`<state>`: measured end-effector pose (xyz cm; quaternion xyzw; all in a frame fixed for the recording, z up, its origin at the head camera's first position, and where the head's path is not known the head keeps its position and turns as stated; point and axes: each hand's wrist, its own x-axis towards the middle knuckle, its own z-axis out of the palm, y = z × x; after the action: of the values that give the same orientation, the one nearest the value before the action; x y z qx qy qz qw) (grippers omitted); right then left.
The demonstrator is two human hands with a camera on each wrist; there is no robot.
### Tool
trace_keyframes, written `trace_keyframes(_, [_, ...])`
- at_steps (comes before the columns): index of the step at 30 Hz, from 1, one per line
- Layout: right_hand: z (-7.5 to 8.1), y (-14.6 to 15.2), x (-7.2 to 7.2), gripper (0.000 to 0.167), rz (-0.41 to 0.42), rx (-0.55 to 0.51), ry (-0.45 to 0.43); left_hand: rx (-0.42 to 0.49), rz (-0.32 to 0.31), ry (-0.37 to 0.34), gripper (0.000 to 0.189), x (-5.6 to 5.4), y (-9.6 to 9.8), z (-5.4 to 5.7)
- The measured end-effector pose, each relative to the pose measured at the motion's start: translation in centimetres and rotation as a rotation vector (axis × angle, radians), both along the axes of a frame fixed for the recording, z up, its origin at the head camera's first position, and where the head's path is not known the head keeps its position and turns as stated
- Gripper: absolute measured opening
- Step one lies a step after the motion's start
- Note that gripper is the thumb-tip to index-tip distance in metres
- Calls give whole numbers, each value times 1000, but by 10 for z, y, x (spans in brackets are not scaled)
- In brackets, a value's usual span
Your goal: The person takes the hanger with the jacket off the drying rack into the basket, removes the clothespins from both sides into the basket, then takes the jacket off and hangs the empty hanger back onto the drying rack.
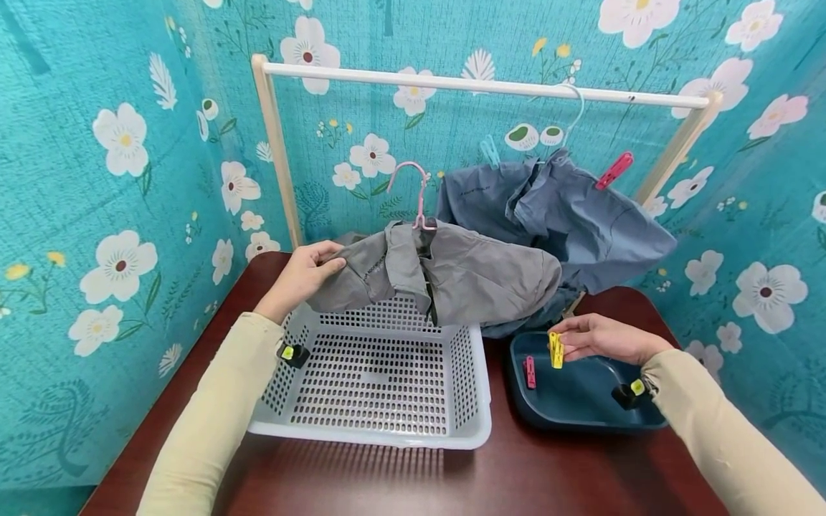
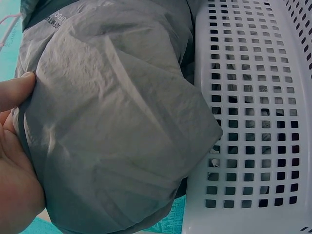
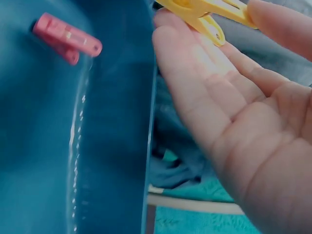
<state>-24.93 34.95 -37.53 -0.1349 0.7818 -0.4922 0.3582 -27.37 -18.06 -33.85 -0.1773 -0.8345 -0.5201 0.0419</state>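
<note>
A grey jacket on a pink hanger lies over the back of the white basket. My left hand pinches the jacket's left shoulder between thumb and fingers; in the left wrist view the grey cloth drapes beside the basket's perforated wall. Above the dark blue tub, my right hand holds a yellow clothespin between thumb and fingertips. One pink clothespin rests inside the tub, also seen in the right wrist view. The pink hanger's hook stands free of the rail.
A white rail on wooden posts spans the back of the table. From it, at the right, a blue garment hangs on a light blue hanger, with a light blue clothespin and a pink one at its shoulders.
</note>
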Motion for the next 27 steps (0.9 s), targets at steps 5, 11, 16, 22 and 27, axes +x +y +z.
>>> trace_keyframes(5, [-8,9,-6,59,11,44,-8,-1,6,12,22,-6,-3,-5])
trace_keyframes(11, [-23,11,-11,54,48,79,-33,-6,9,20,20,-5,-3,-5])
trace_keyframes(16, [-31,9,-13,50,48,103,-61,-9,5,6,21,-3,-4,-7])
trace_keyframes(22, [-39,7,-15,46,57,149,-57,-9,2,20,20,-2,-3,-6])
trace_keyframes(27, [-48,6,-16,40,66,183,-59,-4,-1,34,18,-3,-3,-5])
